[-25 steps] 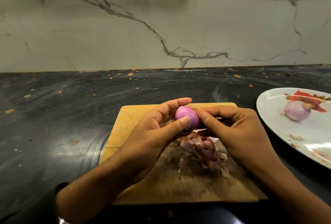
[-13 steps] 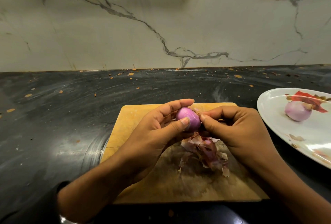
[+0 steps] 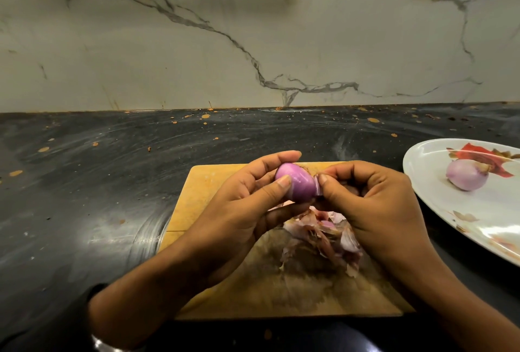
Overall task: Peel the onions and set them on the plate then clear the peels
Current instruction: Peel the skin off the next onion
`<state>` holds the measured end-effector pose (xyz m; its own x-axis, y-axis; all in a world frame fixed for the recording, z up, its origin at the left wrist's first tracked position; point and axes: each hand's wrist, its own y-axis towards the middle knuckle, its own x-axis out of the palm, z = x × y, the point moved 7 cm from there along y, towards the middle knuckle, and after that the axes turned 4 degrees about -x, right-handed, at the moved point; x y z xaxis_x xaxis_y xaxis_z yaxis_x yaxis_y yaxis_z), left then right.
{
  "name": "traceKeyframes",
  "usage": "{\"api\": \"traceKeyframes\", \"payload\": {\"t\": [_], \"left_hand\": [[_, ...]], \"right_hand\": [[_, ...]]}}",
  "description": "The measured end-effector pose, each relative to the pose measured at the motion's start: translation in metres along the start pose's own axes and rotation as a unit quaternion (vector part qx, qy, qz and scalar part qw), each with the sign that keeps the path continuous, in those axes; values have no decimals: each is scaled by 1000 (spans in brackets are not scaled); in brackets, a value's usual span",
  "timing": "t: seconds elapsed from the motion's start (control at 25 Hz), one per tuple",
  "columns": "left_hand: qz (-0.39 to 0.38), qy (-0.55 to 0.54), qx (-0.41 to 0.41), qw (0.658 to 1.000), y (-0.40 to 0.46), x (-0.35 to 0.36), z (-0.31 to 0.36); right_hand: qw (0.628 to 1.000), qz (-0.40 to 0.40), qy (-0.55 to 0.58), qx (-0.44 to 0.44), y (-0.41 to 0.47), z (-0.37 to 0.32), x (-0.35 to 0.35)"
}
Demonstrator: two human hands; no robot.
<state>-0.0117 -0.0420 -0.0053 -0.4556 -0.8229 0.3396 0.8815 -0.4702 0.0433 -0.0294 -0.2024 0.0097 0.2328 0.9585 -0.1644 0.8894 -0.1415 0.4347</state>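
Onion (image 3: 295, 185) mid-frame, gripped by left hand (image 3: 242, 211), right hand (image 3: 374, 205) pinching its peel; plate (image 3: 422, 182) at right edge

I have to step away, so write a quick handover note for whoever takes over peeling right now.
Left hand grips the purple onion above the cutting board.
Right hand pinches a strip of skin at the onion's end.
One peeled onion already lies on the plate, to the right.
A pile of peels lies on the board under the hands.
Left: finish this onion, set it on the plate, clear the peels.
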Motion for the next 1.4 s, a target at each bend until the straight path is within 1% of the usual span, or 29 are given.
{"api": "traceKeyframes", "payload": {"t": [0.12,0.32,0.48,0.68,0.88,1.0,1.16,1.4], "left_hand": [[1,-24,-6,1000,1,-1,-2],[19,-9,4,1000,0,-3,0],[14,-14,-2,1000,0,-3,-1],[5,18,7,1000,-1,3,0],[15,38,21,999,-1,-1,3],[14,62,21,998,-1,-1,2],[13,84,23,996,-1,0,0],[6,73,13,997,-1,1,-2]], "right_hand": [[999,-15,27,22,1,2,6],[997,-61,38,13,-2,-2,17],[997,-49,56,31,2,6,12],[999,-37,28,18,2,8,7],[995,-54,72,30,2,5,10],[994,-62,80,33,2,7,11],[997,-52,39,38,6,13,7],[999,-50,15,17,6,12,3]]}}
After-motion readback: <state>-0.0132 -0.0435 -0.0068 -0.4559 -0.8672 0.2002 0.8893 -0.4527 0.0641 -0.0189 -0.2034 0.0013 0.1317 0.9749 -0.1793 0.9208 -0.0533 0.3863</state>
